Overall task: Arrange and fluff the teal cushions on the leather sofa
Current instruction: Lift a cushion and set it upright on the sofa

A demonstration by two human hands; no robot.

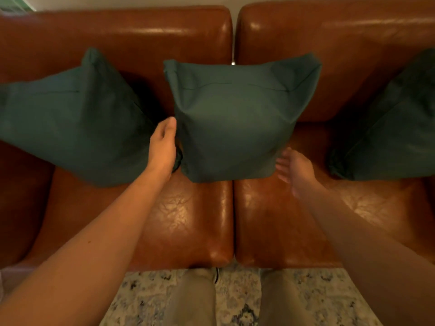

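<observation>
Middle cushion [235, 123]: I press left hand [162, 147] flat on its side; right hand [294, 170] spread, apart; squeeze evenly from both.

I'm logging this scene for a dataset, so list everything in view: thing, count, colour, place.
cushions: 3, teal; left cushion and right cushion lean on the sofa back, middle cushion stands over the seat gap
sofa: 1, brown leather, fills the frame
rug: 1, pale patterned, floor in front
wall: white, behind the sofa
legs: 2, beige trousers, bottom centre
left hand: flat against the middle cushion's left side
right hand: open, blurred, at the cushion's lower right corner
</observation>
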